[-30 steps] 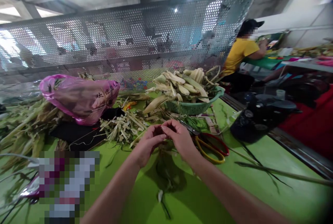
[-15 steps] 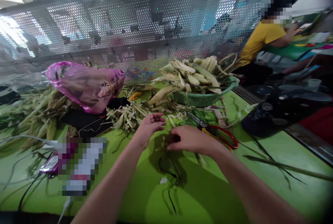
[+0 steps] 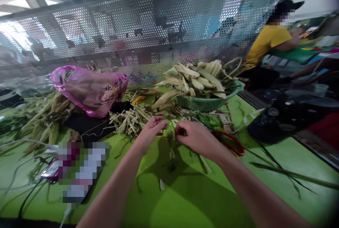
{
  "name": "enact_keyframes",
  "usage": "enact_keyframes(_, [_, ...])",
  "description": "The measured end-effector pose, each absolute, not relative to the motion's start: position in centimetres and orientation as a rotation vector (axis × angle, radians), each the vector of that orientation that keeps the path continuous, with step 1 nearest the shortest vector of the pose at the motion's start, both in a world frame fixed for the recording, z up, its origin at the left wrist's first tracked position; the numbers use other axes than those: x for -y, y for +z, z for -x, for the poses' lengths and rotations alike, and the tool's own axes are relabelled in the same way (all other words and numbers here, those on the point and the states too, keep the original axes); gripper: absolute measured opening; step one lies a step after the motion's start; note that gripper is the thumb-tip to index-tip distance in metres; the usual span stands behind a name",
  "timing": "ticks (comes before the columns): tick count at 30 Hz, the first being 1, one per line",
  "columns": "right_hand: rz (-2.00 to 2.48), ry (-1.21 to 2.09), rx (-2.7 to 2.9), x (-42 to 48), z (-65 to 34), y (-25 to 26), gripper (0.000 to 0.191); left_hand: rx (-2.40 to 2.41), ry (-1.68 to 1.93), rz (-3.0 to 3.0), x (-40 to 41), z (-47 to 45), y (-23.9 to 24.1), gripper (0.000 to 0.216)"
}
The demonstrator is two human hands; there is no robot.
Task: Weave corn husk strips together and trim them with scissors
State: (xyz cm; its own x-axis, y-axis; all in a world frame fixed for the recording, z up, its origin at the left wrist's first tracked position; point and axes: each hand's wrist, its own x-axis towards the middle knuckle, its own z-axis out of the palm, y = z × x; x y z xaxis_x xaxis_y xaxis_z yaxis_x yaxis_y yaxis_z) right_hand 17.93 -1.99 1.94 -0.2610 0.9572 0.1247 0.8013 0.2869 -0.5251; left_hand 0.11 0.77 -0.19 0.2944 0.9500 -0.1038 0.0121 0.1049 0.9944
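Note:
My left hand (image 3: 151,132) is raised over the green table, its fingers stretched toward the right and holding nothing that I can see. Just across from it, my right hand (image 3: 192,134) is closed, thumb and fingers pinched together. A thin, dark, blurred plant strip (image 3: 172,152) hangs at its fingertips; where it is gripped is hard to make out. Beyond the left hand lies a heap of short pale husk pieces (image 3: 129,118). Scissors with red and yellow handles (image 3: 233,142) lie beside my right wrist, their blades partly covered by it.
A green basket (image 3: 206,104) heaped with dried corn husks (image 3: 197,74) stands at the back. Left are a pink plastic bag (image 3: 90,88), more husks (image 3: 47,115) and a phone with cables (image 3: 87,171). A dark rounded object (image 3: 267,122) stands right. Someone in a yellow shirt (image 3: 270,40) sits beyond.
The plant strip has been drawn up and away from me, off the near tabletop. My right hand has risen slightly, now covering more of the scissors.

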Motion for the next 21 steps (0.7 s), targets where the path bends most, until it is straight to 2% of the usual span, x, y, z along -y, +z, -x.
enact_keyframes(5, [1.56,0.457,2.206,1.7,-17.8,1.1,0.009,-1.042,0.917,-1.229,-0.9,-0.4,-0.6,0.044])
enact_keyframes(10, [1.678,0.38,2.414,1.6,-18.2,0.1,0.002,-1.167,0.845,-1.65,-1.5,0.2,-1.6,0.019])
enact_keyframes(15, [1.749,0.233,2.516,2.1,-17.9,0.0,0.005,-1.336,0.569,-2.057,-1.2,0.4,-1.9,0.017])
enact_keyframes(18, [1.733,0.185,2.406,2.2,-17.6,0.3,0.004,-1.337,0.583,-1.979,-1.1,0.2,-2.0,0.027])
enact_keyframes(21, [1.672,0.099,2.242,2.1,-17.5,0.6,0.005,-1.29,0.764,-1.74,-1.4,0.1,-1.9,0.043])
